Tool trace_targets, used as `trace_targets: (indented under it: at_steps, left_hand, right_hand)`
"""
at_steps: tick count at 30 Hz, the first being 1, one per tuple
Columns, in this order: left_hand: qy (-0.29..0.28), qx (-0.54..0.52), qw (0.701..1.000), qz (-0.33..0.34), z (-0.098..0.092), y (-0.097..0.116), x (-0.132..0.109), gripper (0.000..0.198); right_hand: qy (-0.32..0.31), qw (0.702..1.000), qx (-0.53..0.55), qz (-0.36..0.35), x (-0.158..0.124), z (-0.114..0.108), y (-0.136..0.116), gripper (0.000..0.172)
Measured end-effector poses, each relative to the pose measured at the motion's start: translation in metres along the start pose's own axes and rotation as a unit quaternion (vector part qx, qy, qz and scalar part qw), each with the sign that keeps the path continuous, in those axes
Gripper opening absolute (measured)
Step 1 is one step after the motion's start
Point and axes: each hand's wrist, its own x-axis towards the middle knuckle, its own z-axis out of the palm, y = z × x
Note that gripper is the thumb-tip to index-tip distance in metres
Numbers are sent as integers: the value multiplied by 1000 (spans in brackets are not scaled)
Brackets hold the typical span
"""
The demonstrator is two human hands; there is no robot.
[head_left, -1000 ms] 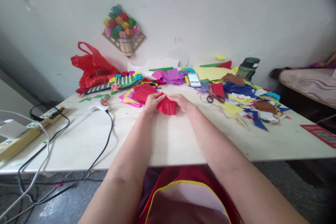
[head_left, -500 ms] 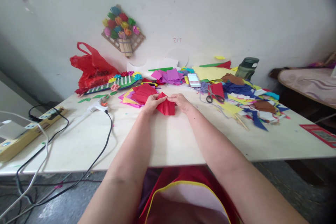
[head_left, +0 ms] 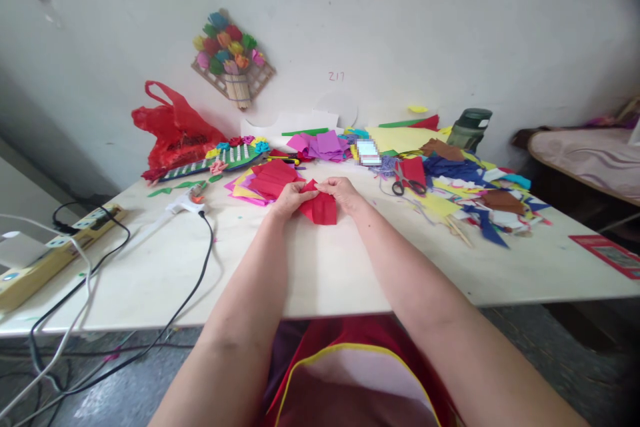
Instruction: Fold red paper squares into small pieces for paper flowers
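A piece of red crepe paper (head_left: pixel 323 208) is held in front of me, over the middle of the table. My left hand (head_left: pixel 293 200) grips its left side, thumb on top. The fingers of my right hand (head_left: pixel 343 195) pinch its upper right edge. Its lower part hangs toward me, creased. Just left of my left hand lies a pile of coloured paper sheets, with a red sheet (head_left: pixel 273 177) uppermost and a yellow sheet (head_left: pixel 244 185) and pink edges showing below.
On the left are a white glue gun (head_left: pixel 187 201), its black cord and a power strip (head_left: pixel 87 237). A red plastic bag (head_left: pixel 175 127) stands behind. To the right lie scissors (head_left: pixel 409 185), paper scraps (head_left: pixel 465 177) and a dark green bottle (head_left: pixel 470 128).
The red paper's lower right corner has shifted slightly right and down, showing more of the sheet. Both hands keep hold of it in nearly the same place.
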Motion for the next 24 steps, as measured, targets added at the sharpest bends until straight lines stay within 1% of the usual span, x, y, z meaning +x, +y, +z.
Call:
trace_targets:
  at_steps: [4, 8, 12, 17, 20, 24]
  left_hand:
    - [4, 10, 1000, 2, 0, 1, 0, 34]
    - [-3, 22, 1000, 1, 1, 1, -1, 33]
    - [-13, 51, 999, 2, 2, -2, 0, 32]
    - [-4, 61, 998, 2, 2, -5, 2, 29]
    - [-1, 71, 997, 4, 2, -3, 1, 28]
    - [-11, 68, 998, -4, 5, 0, -1, 29]
  right_hand:
    - [7, 1000, 12, 9, 1, 0, 1, 24]
    - [-3, 999, 29, 22, 0, 1, -1, 25]
    - [-1, 999, 38, 4, 0, 2, 0, 23]
    - [-1, 999, 39, -3, -3, 4, -3, 21]
    - [-5, 999, 40, -7, -5, 6, -6, 21]
    - [6, 999, 27, -36, -4, 7, -7, 23]
